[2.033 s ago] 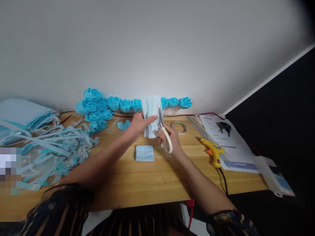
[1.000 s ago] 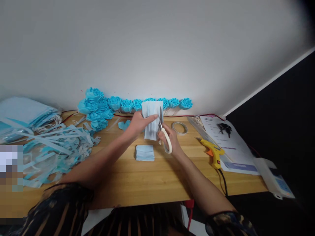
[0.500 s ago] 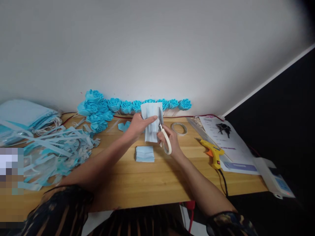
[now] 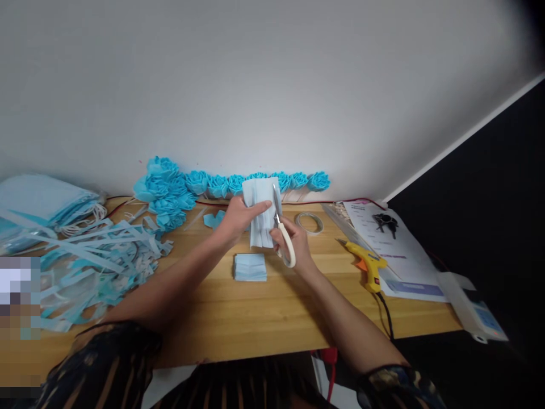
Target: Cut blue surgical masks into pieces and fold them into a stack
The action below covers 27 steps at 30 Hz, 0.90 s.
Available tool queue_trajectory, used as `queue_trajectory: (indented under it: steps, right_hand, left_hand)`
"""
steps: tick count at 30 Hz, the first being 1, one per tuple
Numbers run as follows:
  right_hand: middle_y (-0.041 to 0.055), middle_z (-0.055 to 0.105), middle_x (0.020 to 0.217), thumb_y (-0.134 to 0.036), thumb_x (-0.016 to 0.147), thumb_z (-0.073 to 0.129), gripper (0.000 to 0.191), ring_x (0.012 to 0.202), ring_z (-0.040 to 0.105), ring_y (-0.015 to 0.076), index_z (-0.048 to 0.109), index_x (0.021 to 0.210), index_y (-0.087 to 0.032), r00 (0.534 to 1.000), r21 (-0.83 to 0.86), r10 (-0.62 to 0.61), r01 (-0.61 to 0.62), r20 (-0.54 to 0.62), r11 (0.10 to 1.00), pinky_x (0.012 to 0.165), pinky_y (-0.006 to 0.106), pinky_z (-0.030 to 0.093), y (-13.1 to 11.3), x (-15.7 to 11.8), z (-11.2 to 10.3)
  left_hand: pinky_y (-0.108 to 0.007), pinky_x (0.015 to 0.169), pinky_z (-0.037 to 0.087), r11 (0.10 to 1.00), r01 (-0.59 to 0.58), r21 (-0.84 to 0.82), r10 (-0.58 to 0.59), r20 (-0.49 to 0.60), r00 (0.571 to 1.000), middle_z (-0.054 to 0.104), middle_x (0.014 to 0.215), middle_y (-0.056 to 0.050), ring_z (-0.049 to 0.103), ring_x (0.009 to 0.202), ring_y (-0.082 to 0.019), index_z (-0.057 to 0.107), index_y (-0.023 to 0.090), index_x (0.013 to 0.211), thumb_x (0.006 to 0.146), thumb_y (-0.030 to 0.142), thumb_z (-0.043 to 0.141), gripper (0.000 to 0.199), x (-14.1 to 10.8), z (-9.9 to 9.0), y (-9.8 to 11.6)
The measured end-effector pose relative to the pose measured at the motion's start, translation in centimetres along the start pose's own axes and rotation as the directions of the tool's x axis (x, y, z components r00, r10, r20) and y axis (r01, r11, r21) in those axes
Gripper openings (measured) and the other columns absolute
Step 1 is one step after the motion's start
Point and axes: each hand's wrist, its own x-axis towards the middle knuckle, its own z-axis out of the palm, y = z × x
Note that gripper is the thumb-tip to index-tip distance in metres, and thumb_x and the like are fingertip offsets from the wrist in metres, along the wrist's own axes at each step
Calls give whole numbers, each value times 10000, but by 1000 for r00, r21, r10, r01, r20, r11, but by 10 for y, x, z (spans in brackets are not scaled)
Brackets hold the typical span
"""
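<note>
My left hand [image 4: 240,217] pinches a pale blue pleated face mask piece [image 4: 259,193] upright above the table, thumb across its front. In my right hand [image 4: 298,243] is a pair of scissors [image 4: 288,244] with cream handles, fingers through the loops. Its blades point up along the right edge of the mask piece; whether they are cutting at this instant I cannot tell. Below both hands a small stack of light blue cut pieces [image 4: 250,267] lies on the wooden table [image 4: 255,318]. Light blue petal-shaped pieces [image 4: 213,220] lie behind my left hand.
Blue fabric flowers [image 4: 170,187] line the wall. Left are a heap of cut strips [image 4: 114,255] and a pile of masks [image 4: 46,199]. Right are a tape roll [image 4: 310,224], a yellow glue gun [image 4: 369,264] with its cord, keys [image 4: 385,222] on papers [image 4: 404,258], and a white device [image 4: 472,309].
The mask piece has tilted slightly, and its top right edge sits a little apart from the scissor blades. Both hands keep nearly the same place.
</note>
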Motion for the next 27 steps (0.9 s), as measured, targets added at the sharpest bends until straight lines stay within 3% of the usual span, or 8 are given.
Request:
queue_trajectory:
  steps: [10,14,20,27]
  right_hand:
    - [-61,456,518,-604,687,787,466,386,445,89,529,695,-215,1000,26,21,-20,-22,999,354,227,329,0,-1,1]
    - [-59,476,539,-602,683,787,452,407,446,95,602,809,-209,1000,29,27,-28,5,999,371,232,335,2,0,2]
    - [-54,491,560,-600,715,736,447,463,433,101,618,899,-209,998,-15,-11,12,66,1000,432,237,353,-2,-1,3]
    - [-30,498,648,-631,702,728,496,565,415,116,633,924,-197,998,-40,-60,62,34,997,504,252,361,-5,1,1]
  left_hand:
    - [-306,677,534,1000,11,-2,-11,26,1000,751,858,-92,680,752,-214,719,111,859,597,384,880,412,0,0,1]
    - [-317,709,534,1000,-7,-12,7,53,999,746,874,-90,683,775,-214,718,123,894,658,446,850,421,3,-4,4]
    - [-301,701,523,998,-54,-23,53,-41,998,736,827,-65,669,751,-195,705,126,827,641,365,843,333,7,-9,10]
    - [-286,684,517,999,-38,-39,38,15,999,723,790,-43,641,699,-159,700,128,800,637,314,838,283,1,-1,6]
